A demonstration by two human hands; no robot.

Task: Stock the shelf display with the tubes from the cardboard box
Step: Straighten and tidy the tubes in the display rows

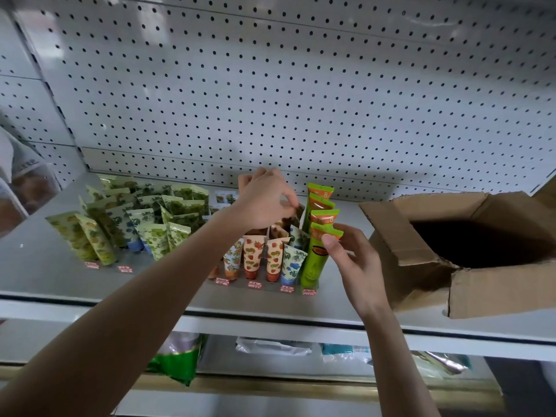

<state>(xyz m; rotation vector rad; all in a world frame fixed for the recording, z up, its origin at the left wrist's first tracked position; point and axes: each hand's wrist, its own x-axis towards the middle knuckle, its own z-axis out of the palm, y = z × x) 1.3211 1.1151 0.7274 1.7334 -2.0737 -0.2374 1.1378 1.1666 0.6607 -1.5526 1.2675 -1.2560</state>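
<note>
Pale metal shelf (45, 266), pegboard behind. Open brown cardboard box (481, 284) at its right end; interior dark, contents we cannot tell. Rows of printed plastic tubes (252, 260) mid-shelf, by the front edge. Fingers of the left hand (264, 200) pinch a dark-patterned tube (300, 210) at a row's back. Fingers of the right hand (355, 260) pinch the front green tube (314, 263) by its crimp. We judge the step to be seating tubes. Next: let go, reach into the box.

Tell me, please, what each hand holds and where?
Right hand pinches the front green tube by its crimped top; left hand pinches a rear tube by its top.
</note>
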